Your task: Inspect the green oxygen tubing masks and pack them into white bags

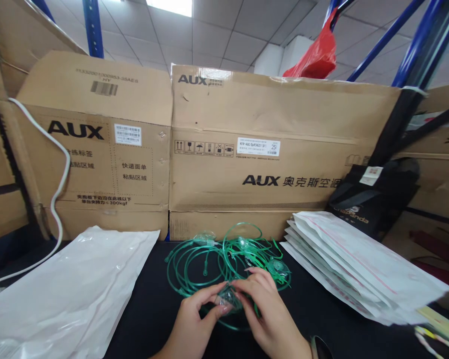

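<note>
My left hand (200, 315) and my right hand (264, 311) meet near the front middle of the table. Between their fingertips is a small, clear plastic piece (228, 297), greenish and shiny; its exact kind is hard to make out. Fingers and thumbs of both hands pinch it from either side. Just behind lies a loose heap of coiled green clear tubing (194, 249), with small connectors on some ends. Bright green straps (264, 253) and a clear rounded plastic part (279, 268) are tangled in the heap's right side. My right wrist wears a dark watch (321, 347).
White plastic mailing bags (71, 284) lie at left, beside a white cable (62, 199). A stack of white padded mailers (351, 259) fills the right, before a black bag (370, 199). Cardboard boxes (224, 114) wall off the back of the black tabletop (145, 309).
</note>
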`<state>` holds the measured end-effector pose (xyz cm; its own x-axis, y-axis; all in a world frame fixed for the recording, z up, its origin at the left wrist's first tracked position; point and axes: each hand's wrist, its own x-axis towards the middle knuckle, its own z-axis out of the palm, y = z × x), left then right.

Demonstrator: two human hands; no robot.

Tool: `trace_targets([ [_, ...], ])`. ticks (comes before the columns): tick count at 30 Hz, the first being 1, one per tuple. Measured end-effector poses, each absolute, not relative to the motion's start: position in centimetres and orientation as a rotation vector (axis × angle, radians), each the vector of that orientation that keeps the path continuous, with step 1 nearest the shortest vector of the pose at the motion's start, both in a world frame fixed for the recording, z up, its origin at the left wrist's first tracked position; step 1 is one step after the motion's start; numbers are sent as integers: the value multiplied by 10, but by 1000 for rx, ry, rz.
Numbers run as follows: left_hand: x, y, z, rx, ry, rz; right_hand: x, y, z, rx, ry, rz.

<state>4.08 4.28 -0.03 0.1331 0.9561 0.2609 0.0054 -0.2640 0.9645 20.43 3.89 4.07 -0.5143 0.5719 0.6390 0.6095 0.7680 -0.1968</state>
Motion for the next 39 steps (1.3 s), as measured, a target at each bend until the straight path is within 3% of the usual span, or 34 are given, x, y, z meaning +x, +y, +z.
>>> trace_targets([
  [14, 42, 45, -1, 1391, 956, 1283, 204, 40, 32, -972, -2111, 30],
  [28, 43, 41, 3, 1475, 958, 1230, 203, 39, 32, -895, -2214, -135],
  [39, 43, 40, 2, 1550, 960, 1196, 201, 38, 29, -940, -2145, 32],
])
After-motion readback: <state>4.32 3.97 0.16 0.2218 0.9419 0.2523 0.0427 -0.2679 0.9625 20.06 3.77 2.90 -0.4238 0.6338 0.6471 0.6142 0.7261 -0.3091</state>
